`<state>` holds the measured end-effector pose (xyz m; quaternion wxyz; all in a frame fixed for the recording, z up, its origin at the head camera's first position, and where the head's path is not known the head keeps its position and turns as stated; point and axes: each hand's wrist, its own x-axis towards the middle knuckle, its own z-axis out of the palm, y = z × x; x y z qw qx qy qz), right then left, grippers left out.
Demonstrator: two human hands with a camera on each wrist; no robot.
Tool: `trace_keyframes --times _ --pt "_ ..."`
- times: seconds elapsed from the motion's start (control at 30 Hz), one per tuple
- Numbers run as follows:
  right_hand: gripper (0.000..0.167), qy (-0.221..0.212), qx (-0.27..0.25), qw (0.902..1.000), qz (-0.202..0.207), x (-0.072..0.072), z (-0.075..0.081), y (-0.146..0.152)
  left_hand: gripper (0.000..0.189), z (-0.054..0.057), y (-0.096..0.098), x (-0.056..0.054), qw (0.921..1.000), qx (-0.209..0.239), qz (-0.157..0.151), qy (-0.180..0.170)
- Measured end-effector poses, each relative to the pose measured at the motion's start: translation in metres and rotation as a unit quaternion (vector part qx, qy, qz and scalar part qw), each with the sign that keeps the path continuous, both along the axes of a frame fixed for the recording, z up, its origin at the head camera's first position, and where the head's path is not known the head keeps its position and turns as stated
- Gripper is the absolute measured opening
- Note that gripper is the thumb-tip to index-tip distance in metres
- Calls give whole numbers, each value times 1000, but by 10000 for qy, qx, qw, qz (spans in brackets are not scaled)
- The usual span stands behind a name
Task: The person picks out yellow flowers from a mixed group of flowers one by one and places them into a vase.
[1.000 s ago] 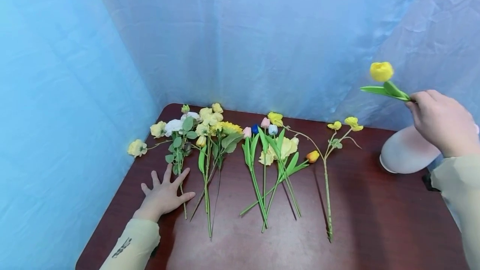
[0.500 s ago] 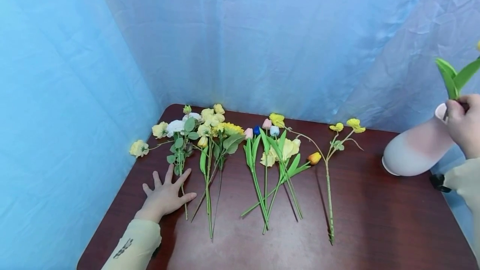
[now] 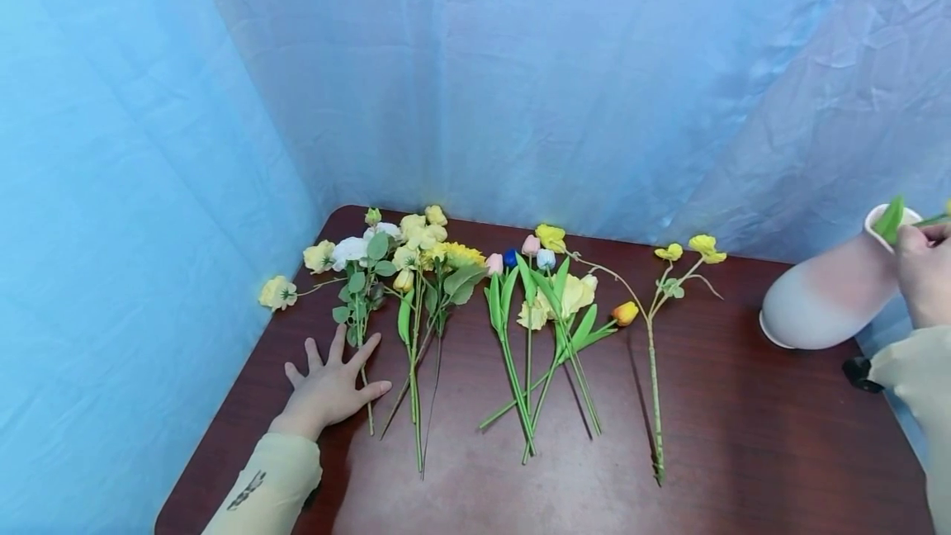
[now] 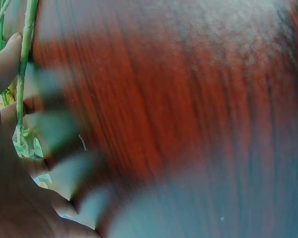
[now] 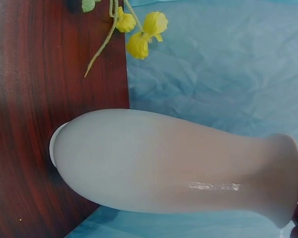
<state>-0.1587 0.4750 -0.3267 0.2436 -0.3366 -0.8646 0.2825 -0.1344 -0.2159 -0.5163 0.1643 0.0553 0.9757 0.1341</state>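
A white-and-pink vase (image 3: 825, 295) stands at the table's right end; the right wrist view shows its whole side. My right hand (image 3: 924, 275) is at its mouth, pinching a yellow tulip whose green leaf (image 3: 889, 220) shows over the rim. Most of the bloom lies past the frame's edge, and the lower stem is hidden. At the left, my left hand (image 3: 332, 384) rests on the table with fingers spread. Between its thumb and index finger runs the stem of a white rose spray (image 3: 349, 253); the left wrist view shows a green stem (image 4: 25, 64) by the fingers.
On the dark red table (image 3: 728, 403) lie yellow and cream blooms (image 3: 419, 238), several tulips (image 3: 513, 329) in pink, blue, white and orange, and a branched yellow flower (image 3: 652, 370). Blue cloth (image 3: 520, 89) hangs behind and on the left.
My right hand has carried the yellow tulip rightward to the vase and lowered it at the mouth, its leaves now down at the rim. The left hand has stayed in place.
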Motion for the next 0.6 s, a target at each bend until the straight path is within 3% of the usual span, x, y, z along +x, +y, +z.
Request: trace_keyframes --times 0.1,0.23,0.3,0.4,0.5,0.6 --pt "41 -92 246 9996 69 4 -2 -9 86 0 0 0 10000 0 -11 23" --pt "45 207 1128 9926 400 6 -9 -20 86 0 1 0 10000 -12 -10 23" --pt "42 364 1745 9821 614 6 -13 -26 86 0 1 0 10000 -4 -2 1" --pt "42 532 2708 9568 917 6 -20 -32 86 0 1 1 10000 12 4 -20" --pt "40 529 3085 9426 1166 6 -29 -38 86 0 1 1 10000 8 -4 3" --pt "35 295 2893 9446 1525 6 -40 -43 85 -1 1 1 10000 -12 -10 41"
